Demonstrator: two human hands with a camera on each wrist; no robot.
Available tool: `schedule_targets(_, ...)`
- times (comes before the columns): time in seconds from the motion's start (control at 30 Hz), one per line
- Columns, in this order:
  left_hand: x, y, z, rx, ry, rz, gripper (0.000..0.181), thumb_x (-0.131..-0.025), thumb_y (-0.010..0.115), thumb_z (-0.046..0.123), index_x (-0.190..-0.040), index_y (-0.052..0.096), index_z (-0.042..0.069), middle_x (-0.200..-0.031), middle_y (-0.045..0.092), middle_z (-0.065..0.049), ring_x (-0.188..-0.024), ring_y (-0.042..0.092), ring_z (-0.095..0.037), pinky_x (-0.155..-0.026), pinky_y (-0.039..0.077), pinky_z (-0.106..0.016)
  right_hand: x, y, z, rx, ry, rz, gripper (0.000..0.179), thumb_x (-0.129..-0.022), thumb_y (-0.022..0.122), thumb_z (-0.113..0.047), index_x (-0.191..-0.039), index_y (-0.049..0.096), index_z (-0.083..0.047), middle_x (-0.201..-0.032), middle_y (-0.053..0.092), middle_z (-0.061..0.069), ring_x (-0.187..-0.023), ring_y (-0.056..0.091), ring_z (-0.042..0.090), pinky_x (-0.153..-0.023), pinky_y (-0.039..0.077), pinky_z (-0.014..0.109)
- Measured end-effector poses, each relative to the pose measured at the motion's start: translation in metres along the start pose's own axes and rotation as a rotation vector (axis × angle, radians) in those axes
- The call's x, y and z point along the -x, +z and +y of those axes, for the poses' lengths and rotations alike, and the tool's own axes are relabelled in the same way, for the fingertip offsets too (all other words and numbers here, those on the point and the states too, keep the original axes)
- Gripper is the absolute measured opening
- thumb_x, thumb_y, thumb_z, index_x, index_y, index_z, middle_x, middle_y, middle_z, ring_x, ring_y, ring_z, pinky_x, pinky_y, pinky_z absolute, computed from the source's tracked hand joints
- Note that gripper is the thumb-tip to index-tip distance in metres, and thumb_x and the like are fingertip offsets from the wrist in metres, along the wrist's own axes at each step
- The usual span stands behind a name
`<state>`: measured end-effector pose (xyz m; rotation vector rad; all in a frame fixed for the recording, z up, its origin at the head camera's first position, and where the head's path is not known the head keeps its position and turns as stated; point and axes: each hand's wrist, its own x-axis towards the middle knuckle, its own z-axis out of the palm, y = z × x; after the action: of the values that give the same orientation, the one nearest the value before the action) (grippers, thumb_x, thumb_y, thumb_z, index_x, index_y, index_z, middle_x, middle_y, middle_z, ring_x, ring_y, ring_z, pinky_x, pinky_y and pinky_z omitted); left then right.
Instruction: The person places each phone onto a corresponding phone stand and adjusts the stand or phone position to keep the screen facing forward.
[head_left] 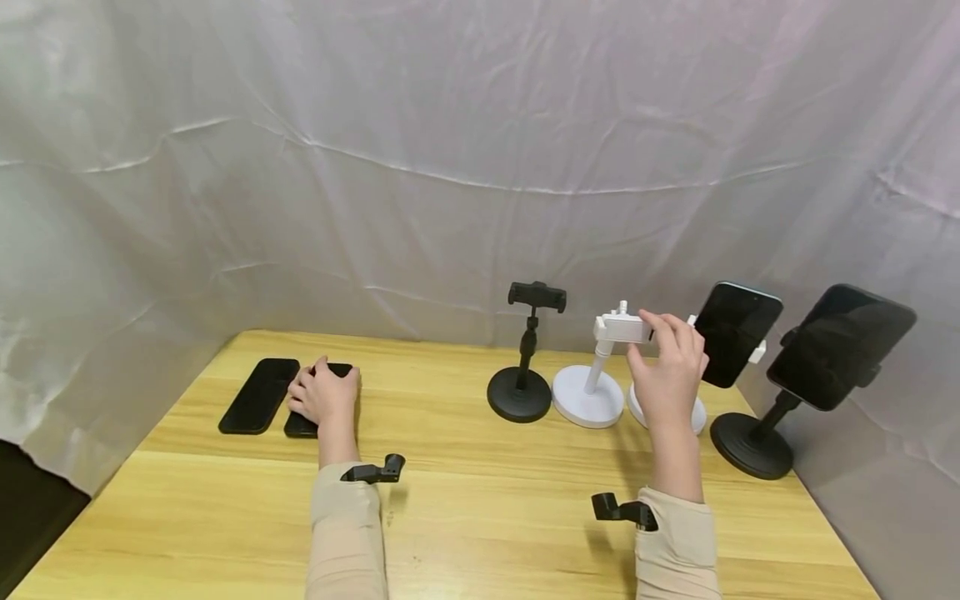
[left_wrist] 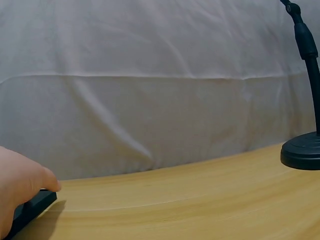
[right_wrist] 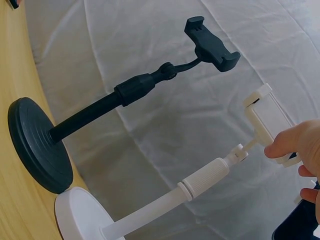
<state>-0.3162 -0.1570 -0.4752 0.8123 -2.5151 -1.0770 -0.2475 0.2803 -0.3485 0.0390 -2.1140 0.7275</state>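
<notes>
At the left of the table, my left hand [head_left: 322,395] holds a black smartphone [head_left: 301,427] by its two long edges, fingers on one side and thumb on the other. The hand covers much of its screen; in the left wrist view one end of the phone [left_wrist: 39,207] shows beneath the thumb. A second black smartphone [head_left: 258,397] lies flat just left of it. On the right, my right hand [head_left: 667,375] pinches the right end of the clamp on a white phone stand [head_left: 588,398]. That clamp [right_wrist: 267,117] holds no phone, and the stand is upright.
A black phone stand [head_left: 519,394] with a bare clamp stands left of the white one. Right of my right hand are another white stand bearing a phone [head_left: 738,333] and a black stand bearing a phone [head_left: 840,346]. A grey curtain [head_left: 420,233] hangs behind the table.
</notes>
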Motion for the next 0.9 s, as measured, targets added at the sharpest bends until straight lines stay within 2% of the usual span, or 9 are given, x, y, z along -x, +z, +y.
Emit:
schedule_targets(0.23,-0.0015,-0.0004,0.0014,-0.105,-0.038,-0.055,0.074,-0.091,0.060,0.043,-0.151,0.032,0.011,-0.153,0.019,-0.031,-0.138,0.013,-0.053,-0.109,0.009,-0.068,0.0028,0.0004,-0.0026,-0.011,-0.005,0.007,0.041,-0.082,0.072,0.000,-0.122,0.065,-0.008,-0.126,0.056,0.019,-0.124,0.042,0.038,-0.095,0.029,0.062)
schedule_targets(0.43,-0.0029,-0.0002,0.0061,-0.139,-0.052,-0.103,0.078,-0.092,0.060,0.044,-0.153,0.025,0.010,-0.155,0.011,-0.034,-0.139,0.008,-0.054,-0.109,0.007,-0.068,0.0027,-0.0013,-0.0023,-0.013,-0.004,0.012,0.041,-0.083,0.071,0.000,-0.123,0.065,-0.007,-0.127,0.055,0.020,-0.125,0.042,0.039,-0.096,0.029,0.062)
schedule_targets(0.67,-0.0042,0.0002,0.0060,-0.147,-0.056,-0.084,0.071,-0.095,0.056,0.040,-0.153,0.027,0.011,-0.154,0.014,-0.034,-0.139,0.009,-0.055,-0.109,0.008,-0.069,0.0020,-0.0015,-0.0023,-0.016,0.005,0.008,0.041,-0.083,0.071,0.000,-0.123,0.065,-0.008,-0.127,0.055,0.019,-0.125,0.042,0.038,-0.097,0.029,0.062)
schedule_targets(0.9,-0.0058,0.0009,0.0038,-0.144,-0.048,-0.053,0.069,-0.093,0.058,0.041,-0.151,0.033,0.012,-0.151,0.021,-0.033,-0.137,0.014,-0.054,-0.107,0.011,-0.069,0.0006,-0.0010,-0.0017,-0.014,0.000,0.001,0.042,-0.084,0.071,-0.001,-0.124,0.064,-0.008,-0.128,0.055,0.019,-0.126,0.041,0.038,-0.098,0.029,0.059)
